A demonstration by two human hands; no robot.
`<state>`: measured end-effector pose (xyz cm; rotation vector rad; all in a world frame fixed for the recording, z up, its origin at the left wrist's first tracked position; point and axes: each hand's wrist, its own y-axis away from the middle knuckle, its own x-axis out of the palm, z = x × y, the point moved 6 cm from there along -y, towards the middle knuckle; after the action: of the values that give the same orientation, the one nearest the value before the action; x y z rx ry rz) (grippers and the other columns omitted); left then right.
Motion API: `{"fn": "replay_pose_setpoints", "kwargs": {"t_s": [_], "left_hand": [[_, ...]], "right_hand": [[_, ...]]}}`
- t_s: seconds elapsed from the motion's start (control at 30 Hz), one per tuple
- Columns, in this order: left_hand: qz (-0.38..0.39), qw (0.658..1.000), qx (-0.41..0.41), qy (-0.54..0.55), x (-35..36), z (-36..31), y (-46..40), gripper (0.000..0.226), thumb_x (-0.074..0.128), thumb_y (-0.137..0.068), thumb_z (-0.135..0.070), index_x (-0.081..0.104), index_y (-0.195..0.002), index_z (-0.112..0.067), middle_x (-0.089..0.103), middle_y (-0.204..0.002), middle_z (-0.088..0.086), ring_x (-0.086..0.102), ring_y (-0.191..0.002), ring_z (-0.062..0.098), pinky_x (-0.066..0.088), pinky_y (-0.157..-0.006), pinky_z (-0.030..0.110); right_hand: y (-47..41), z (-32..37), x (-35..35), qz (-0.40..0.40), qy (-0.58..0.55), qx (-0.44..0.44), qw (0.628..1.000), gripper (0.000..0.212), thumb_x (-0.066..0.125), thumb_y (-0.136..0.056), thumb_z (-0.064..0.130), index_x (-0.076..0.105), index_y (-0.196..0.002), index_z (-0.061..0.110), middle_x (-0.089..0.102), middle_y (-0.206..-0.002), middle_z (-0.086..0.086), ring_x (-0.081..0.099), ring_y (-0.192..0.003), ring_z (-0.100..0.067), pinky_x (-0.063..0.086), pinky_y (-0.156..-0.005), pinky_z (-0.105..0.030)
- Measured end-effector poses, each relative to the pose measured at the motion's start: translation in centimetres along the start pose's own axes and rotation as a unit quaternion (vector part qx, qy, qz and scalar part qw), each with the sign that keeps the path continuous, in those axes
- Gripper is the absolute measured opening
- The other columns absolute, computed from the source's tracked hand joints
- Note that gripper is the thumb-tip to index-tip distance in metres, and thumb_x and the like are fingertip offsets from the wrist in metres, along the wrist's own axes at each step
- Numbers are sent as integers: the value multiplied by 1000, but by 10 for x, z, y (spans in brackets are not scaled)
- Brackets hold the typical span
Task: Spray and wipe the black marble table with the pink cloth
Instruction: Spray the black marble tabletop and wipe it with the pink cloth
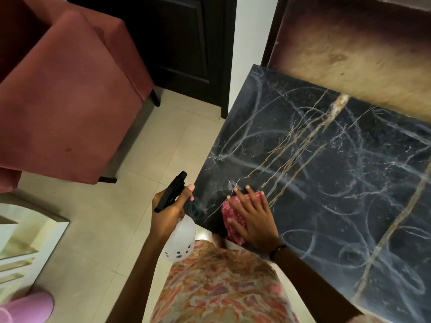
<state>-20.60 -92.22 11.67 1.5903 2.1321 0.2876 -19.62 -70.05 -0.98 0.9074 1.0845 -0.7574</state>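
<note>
Marble surface [326, 171], one black slab with gold veins and pale swirled streaks, fills your right side. Your left hand [166, 209] has its fingers wrapped around one translucent spray bottle [182, 238]; your right hand [253, 220] presses one pink textured cloth [229, 220] flat, fingers spread, at its near-left corner.

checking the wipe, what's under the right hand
The pink cloth, pressed flat on the black marble table near its corner. The cloth's middle is covered by the right hand.

Streaked black marble table [338, 171] bears pink cloth [229, 217]
</note>
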Motion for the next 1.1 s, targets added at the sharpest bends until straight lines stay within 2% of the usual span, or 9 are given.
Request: {"fn": "replay_pose_setpoints", "kwargs": {"t_s": [0.13, 0.2, 0.27, 0.37, 0.5, 0.67, 0.8, 0.97, 1.1], "left_hand": [[2, 1000, 18, -14, -3, -5, -3, 20, 60, -89, -23, 63, -77, -6, 53, -40, -8, 35, -31, 6, 33, -38, 16], [6, 1000, 18, -16, -2, -6, -5, 21, 61, -89, -22, 63, -77, -5, 52, -38, -8, 33, -30, 6, 31, -37, 15], [11, 1000, 18, -15, -1, -9, -7, 23, 62, -88, -23, 62, -76, -3, 48, -36, -6, 32, -30, 5, 31, -36, 15], [12, 999, 24, -18, -1, -12, -11, 25, 62, -88, -23, 61, -75, -2, 49, -37, -7, 32, -30, 5, 30, -36, 16], [19, 999, 24, -27, -1, -12, -17, 24, 61, -88, -27, 62, -73, -9, 53, -40, -11, 34, -31, 5, 34, -39, 16], [23, 999, 39, -29, -7, -12, -21, 23, 62, -87, -28, 62, -71, -12, 54, -42, -11, 35, -31, 6, 35, -39, 17], [19, 998, 46, -35, -10, -8, -24, 22, 64, -86, -28, 62, -70, -14, 53, -41, -9, 35, -32, 8, 35, -39, 18], [13, 999, 27, -21, -10, -3, -29, 18, 66, -85, -29, 64, -72, -16, 50, -39, -8, 34, -33, 10, 33, -38, 19], [20, 999, 30, -20, -7, -7, -33, 20, 64, -86, -27, 62, -71, -13, 52, -40, -11, 34, -32, 7, 33, -38, 18]], "right_hand": [[-57, -6, -13, -8, -11, 83, 996, 66, 19, -94, 63, 23, -150, 29, 23, -158, -6, 13, -146, -34, 8, -116, -60], [-82, 9, -13, -12, -6, 96, 995, 68, 21, -93, 63, 23, -150, 28, 21, -158, -7, 13, -146, -35, 5, -115, -61], [-89, 32, -10, -21, 2, 64, 998, 67, 21, -93, 63, 25, -150, 27, 22, -158, -7, 12, -146, -35, 4, -115, -61], [-58, 53, 0, -16, 5, -27, 1000, 63, 25, -96, 61, 29, -149, 28, 27, -157, -4, 13, -147, -32, 9, -116, -59], [-20, 20, 3, -15, 21, -90, 996, 65, 24, -94, 65, 23, -150, 32, 22, -158, -3, 13, -147, -30, 11, -115, -59], [-73, -27, -17, -22, 29, 12, 999, 66, 11, -95, 64, 23, -149, 28, 26, -157, -8, 15, -146, -33, 11, -116, -59], [-137, -5, -29, -31, 23, 66, 997, 68, 14, -93, 63, 27, -149, 28, 25, -157, -8, 17, -145, -36, 13, -115, -62], [-132, 44, -15, -36, 27, -10, 999, 64, 16, -95, 61, 28, -149, 27, 24, -158, -5, 11, -147, -33, 6, -117, -60], [-83, 22, -8, -36, 44, -78, 995, 65, 25, -94, 64, 28, -149, 29, 24, -158, -4, 13, -147, -30, 4, -117, -55]]}}
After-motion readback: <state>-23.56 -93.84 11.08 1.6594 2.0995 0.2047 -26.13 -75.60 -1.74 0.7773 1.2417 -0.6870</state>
